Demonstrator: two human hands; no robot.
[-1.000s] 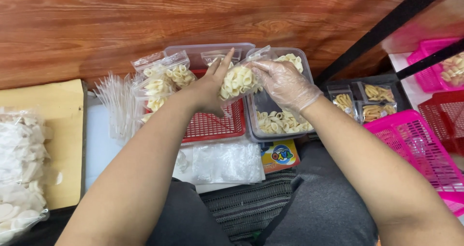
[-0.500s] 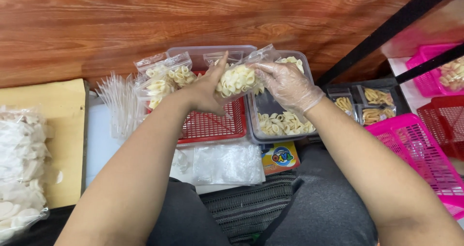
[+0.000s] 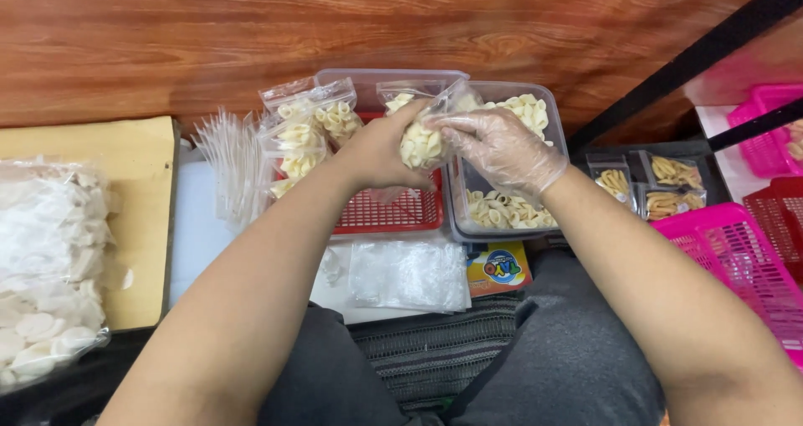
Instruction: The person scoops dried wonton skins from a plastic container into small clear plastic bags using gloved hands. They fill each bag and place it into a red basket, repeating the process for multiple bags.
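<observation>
Small clear plastic bag of pale shell-shaped crackers [image 3: 421,144] upright between hands: bare left hand [image 3: 381,154] grasping at 9 o'clock, gloved right hand [image 3: 500,148] pinching top at 3 o'clock

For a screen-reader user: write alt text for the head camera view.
Two hands hold a small clear bag of pale shell-shaped crackers: the bare left hand grips it, the plastic-gloved right hand works its top. Below are a red basket with filled bags and a clear tub of crackers.
</observation>
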